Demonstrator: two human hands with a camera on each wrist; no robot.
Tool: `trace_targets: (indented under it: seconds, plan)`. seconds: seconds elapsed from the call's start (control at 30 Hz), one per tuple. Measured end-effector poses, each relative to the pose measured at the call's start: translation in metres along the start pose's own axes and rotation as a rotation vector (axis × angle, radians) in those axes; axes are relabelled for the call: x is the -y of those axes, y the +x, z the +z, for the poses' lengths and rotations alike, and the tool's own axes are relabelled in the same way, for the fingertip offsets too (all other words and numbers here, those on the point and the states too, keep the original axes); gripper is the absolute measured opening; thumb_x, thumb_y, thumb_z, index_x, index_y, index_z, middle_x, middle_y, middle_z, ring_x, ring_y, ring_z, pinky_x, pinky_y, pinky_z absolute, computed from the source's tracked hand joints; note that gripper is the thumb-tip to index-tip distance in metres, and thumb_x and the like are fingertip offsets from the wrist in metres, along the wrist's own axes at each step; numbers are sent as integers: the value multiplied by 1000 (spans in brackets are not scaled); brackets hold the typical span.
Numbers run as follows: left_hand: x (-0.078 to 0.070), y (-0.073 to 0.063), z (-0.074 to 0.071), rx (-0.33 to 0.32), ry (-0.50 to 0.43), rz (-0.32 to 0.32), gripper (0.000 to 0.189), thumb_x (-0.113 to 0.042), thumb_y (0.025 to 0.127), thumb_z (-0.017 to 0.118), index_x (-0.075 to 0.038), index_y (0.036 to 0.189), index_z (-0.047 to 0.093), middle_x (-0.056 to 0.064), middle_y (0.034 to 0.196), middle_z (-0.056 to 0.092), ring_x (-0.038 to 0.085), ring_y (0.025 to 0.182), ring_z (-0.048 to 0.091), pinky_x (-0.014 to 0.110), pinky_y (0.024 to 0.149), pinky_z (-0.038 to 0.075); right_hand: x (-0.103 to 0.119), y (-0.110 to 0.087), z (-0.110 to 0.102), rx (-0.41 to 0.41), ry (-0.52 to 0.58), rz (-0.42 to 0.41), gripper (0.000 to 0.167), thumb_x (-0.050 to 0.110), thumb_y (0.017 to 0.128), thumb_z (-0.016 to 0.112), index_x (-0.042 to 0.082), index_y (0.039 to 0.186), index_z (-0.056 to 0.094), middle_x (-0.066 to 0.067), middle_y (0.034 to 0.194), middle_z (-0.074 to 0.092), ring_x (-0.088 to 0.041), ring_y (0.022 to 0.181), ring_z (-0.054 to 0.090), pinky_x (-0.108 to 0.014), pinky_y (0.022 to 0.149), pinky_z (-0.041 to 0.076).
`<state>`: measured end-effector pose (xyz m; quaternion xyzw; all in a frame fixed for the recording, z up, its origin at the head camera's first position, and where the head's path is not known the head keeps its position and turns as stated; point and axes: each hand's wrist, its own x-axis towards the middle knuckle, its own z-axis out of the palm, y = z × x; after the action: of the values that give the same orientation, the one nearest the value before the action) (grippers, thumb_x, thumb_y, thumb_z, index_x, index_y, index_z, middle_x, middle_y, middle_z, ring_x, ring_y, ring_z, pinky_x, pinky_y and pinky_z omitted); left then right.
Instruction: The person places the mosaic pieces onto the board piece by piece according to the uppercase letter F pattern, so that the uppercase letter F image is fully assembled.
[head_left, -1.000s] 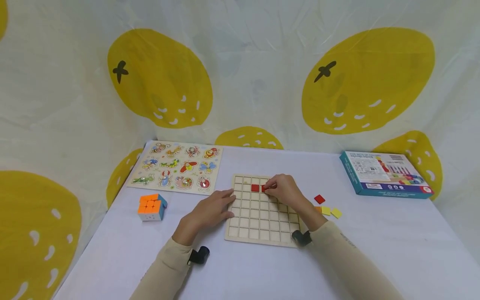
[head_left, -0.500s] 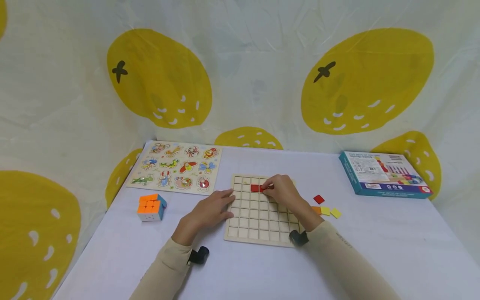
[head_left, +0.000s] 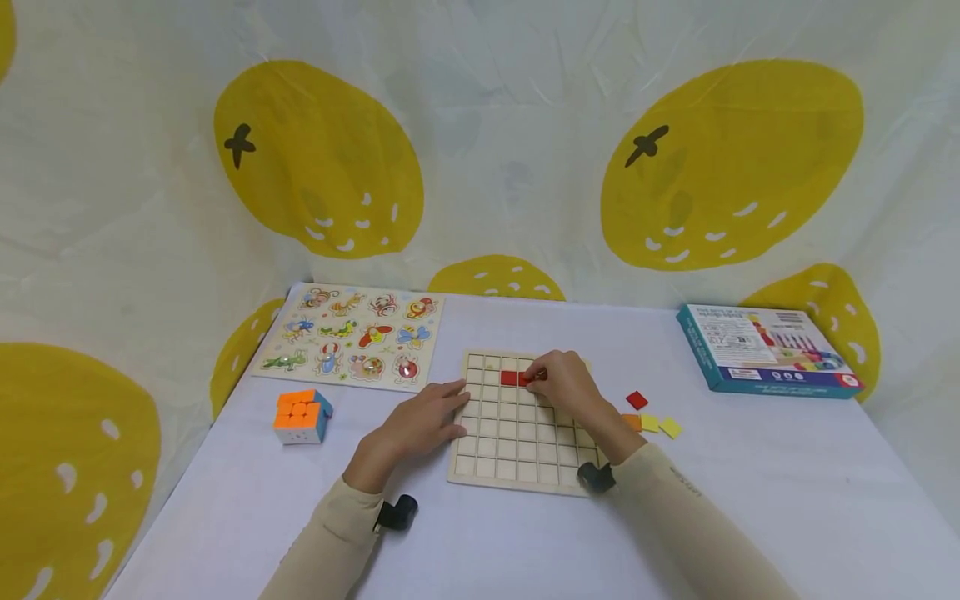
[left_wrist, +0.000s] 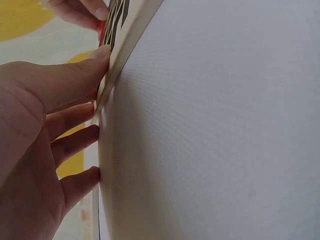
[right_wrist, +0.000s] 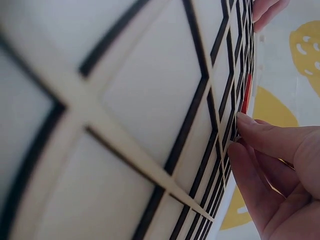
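A wooden grid board (head_left: 517,486) with square cells lies on the white table. One red square tile (head_left: 508,378) sits in a cell of its second row from the far side. At the cell just right of it, my right hand (head_left: 567,386) pinches a second red tile (head_left: 522,379) between thumb and index finger, partly covering it. My left hand (head_left: 420,422) rests at the board's left edge with its fingers spread. In the left wrist view, the left thumb (left_wrist: 75,80) touches the edge of the board.
Right of the board lie a loose red tile (head_left: 637,400), an orange tile (head_left: 632,422) and two yellow tiles (head_left: 670,428). A twisted puzzle cube (head_left: 302,417) stands at left. Behind it lies an insect puzzle board (head_left: 352,333); a flat toy box (head_left: 772,350) lies at the far right.
The second red tile has shifted slightly left, now close against the first, with the right hand still on it. The left hand has stayed at the board's edge.
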<state>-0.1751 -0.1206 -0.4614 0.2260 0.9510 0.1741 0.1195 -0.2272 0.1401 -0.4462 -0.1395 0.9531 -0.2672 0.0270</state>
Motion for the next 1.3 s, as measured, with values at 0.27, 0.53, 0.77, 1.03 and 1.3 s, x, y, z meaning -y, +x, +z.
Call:
trace_targets:
  seconds: [0.27, 0.53, 0.77, 1.03, 1.3]
  plan:
    - [0, 0, -2, -2, -6, -10, 63, -36, 97, 70, -14, 152, 50, 2, 167, 36, 26, 153, 38, 48, 120, 41, 0, 2, -2, -9, -12, -12, 5, 11, 84, 83, 9, 88, 81, -4, 90, 80, -17, 84, 67, -35, 77, 57]
    - [-1, 0, -4, -3, -2, -8, 62, -35, 96, 70, -13, 151, 51, 3, 167, 37, 28, 152, 39, 47, 121, 40, 3, 1, -2, -16, -55, -28, 5, 13, 85, 83, 10, 88, 81, -3, 91, 80, -20, 85, 68, -36, 78, 58]
    - [-1, -1, -4, -4, 2, 9, 61, -35, 96, 70, -11, 150, 52, 6, 166, 38, 29, 151, 40, 48, 120, 41, 4, 0, -2, -12, -88, -20, 4, 15, 87, 81, 12, 85, 80, 0, 88, 78, -18, 81, 65, -35, 75, 56]
    - [-2, -1, -4, -7, -5, 7, 60, -34, 96, 70, -11, 150, 52, 5, 166, 39, 29, 151, 40, 47, 120, 41, 6, -2, 1, 9, -168, -40, 7, 14, 89, 79, 14, 84, 74, 0, 84, 75, -17, 76, 62, -35, 75, 54]
    - [-3, -1, -3, -4, -7, 6, 60, -34, 96, 70, -11, 149, 53, 5, 165, 39, 29, 151, 41, 47, 120, 41, 6, -6, 1, 28, -203, -59, 7, 12, 91, 77, 14, 86, 71, -2, 89, 76, -18, 80, 66, -37, 79, 58]
